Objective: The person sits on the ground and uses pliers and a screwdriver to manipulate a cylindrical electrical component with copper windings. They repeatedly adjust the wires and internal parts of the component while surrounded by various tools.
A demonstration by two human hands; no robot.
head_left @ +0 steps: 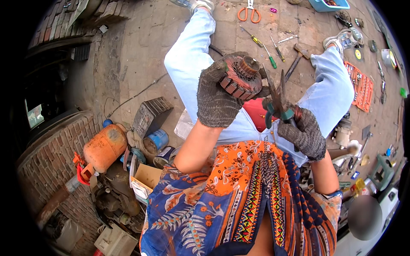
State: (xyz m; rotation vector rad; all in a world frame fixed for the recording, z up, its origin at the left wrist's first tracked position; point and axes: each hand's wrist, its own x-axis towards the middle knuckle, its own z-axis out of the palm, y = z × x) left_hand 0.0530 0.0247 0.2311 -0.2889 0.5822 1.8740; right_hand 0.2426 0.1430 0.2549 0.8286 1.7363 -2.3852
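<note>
In my gloved left hand [218,96] is a motor armature [241,87], with dark slotted iron around its rim and a copper commutator on top. My fingers wrap its left side. Just right of it, my gloved right hand [305,132] is closed around long-jawed pliers [279,100] with green grips. Their dark jaws point up and stand apart, close to the armature's right side. Whether they touch it I cannot tell. Reddish-brown strands, like copper wire, show by my right fingers. Both hands are above my lap, over a red surface [255,112] between my legs.
Beyond my hands lie a hammer [302,51], screwdrivers [270,56], orange-handled scissors [249,13] and a blue tub [329,4]. An orange tool tray [361,87] lies right. On the left are an orange tank [106,147], a blue can [156,141] and a cardboard box [147,176].
</note>
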